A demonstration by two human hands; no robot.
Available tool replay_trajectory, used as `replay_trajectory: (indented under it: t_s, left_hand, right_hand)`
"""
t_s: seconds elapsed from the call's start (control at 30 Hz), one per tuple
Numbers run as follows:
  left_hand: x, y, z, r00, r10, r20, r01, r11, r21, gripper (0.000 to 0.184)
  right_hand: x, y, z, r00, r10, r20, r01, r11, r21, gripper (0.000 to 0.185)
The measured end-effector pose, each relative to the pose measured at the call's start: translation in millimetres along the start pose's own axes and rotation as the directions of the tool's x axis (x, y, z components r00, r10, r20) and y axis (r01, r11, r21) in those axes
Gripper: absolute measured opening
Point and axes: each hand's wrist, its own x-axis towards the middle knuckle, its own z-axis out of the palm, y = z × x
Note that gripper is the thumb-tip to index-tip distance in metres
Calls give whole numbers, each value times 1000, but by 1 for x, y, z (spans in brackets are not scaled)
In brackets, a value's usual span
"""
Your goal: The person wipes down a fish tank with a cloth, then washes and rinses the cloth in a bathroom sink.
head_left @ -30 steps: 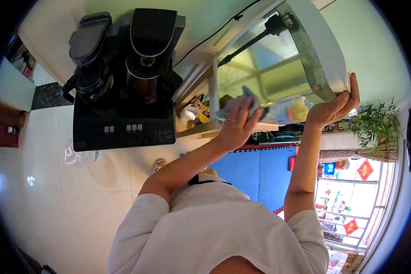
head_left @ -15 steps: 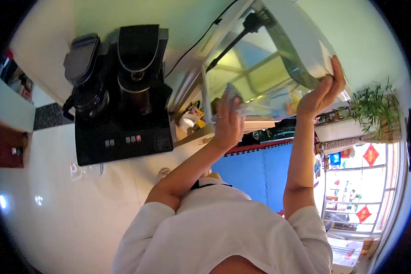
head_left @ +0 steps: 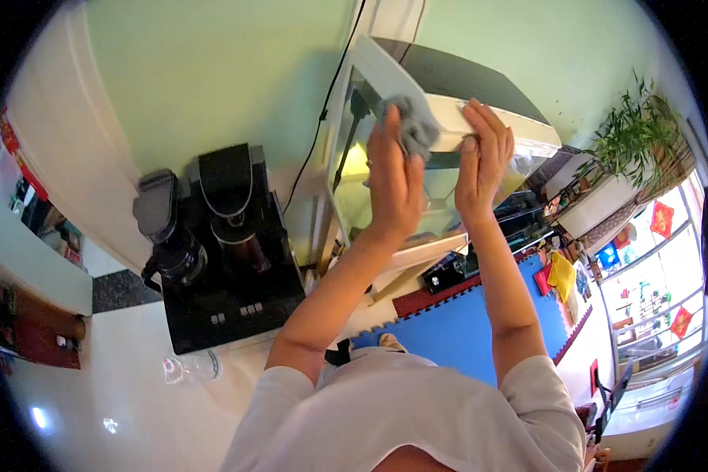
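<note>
A fish tank stands before me, with a glass front [head_left: 440, 189] and a white lid rim [head_left: 531, 135]. My left hand [head_left: 395, 185] presses a crumpled grey cloth [head_left: 418, 130] against the left front corner of that rim. The palm hides part of the cloth. Close by on the right, my right hand [head_left: 484, 161] rests its stretched fingers on the front of the rim, thumb apart and nothing held. Through the left pane a dark upright fitting [head_left: 357, 106] shows inside the tank.
Left of the tank, a black drinks machine [head_left: 232, 236] with a jug [head_left: 179, 263] sits on a black counter unit [head_left: 204, 326]. A black cable [head_left: 322, 114] runs down the wall. Blue foam mats [head_left: 448, 326] cover the floor below; a leafy plant [head_left: 629, 145] is at right.
My left hand has carried the cloth up from the lower glass to the lid rim. My right hand has shifted left from the rim's far corner. The camera view has turned.
</note>
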Motion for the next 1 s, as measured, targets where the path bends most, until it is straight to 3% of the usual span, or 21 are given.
replay_trajectory:
  t_s: [0.03,0.1,0.27,0.37,0.4,0.43,0.5,0.53,0.57,0.67,0.7,0.77,0.8,0.83,0.87,0.93,1.0]
  left_hand:
    - [13,-3,1,996,-86,-36,81,990,-114,50]
    - [33,-16,1,987,-160,12,160,975,-152,46]
    - [78,-63,2,982,-180,58,186,974,-129,43]
    - [107,-48,-8,977,-42,207,73,987,-143,40]
    - [113,-38,-10,966,40,254,-37,999,-18,37]
    - [123,-30,-14,962,58,266,-52,998,-27,37]
    - [141,-20,-22,799,-18,600,-136,968,209,36]
    - [151,-17,-20,738,-104,666,-80,968,240,35]
    - [157,-18,-16,729,-94,678,-89,969,231,35]
    - [176,-16,-5,540,-182,822,-179,929,324,39]
    - [178,-24,2,537,-177,825,-190,927,323,39]
    - [176,-44,19,480,9,877,-326,930,169,42]
    - [180,-32,24,387,-57,920,-298,937,183,46]
    - [178,-29,31,388,-55,920,-304,935,184,46]
    - [177,-26,39,342,-62,938,-302,938,172,49]
    - [179,-23,49,235,-51,971,-330,935,128,64]
    - [176,-17,53,238,-102,966,-268,949,166,70]
  right_hand:
    - [1,0,-1,1000,-8,16,8,1000,9,29]
    - [2,-4,-5,1000,0,12,0,1000,-19,29]
    - [2,-5,-8,999,9,45,-6,999,-54,31]
    - [2,-5,-10,999,15,47,-12,998,-63,32]
    - [2,-6,-11,998,20,64,-17,998,-52,33]
    - [2,-6,-12,996,28,81,-25,999,-44,33]
    - [3,-5,-14,996,43,84,-38,997,-64,35]
    - [3,-5,-15,995,35,96,-30,998,-51,35]
    - [3,-5,-15,994,27,109,-23,999,-36,36]
    - [2,-3,-16,995,25,96,-21,999,-35,36]
    - [2,-3,-16,995,16,96,-14,1000,-28,36]
    - [4,-2,-22,995,18,97,-18,1000,-2,35]
    - [5,1,-28,991,38,132,-51,994,95,35]
    - [6,4,-32,984,53,169,-85,978,189,36]
    - [8,13,-31,990,89,106,-123,917,379,35]
    - [26,25,-39,995,78,66,-96,932,350,35]
    - [50,42,-50,995,22,97,-48,959,278,40]
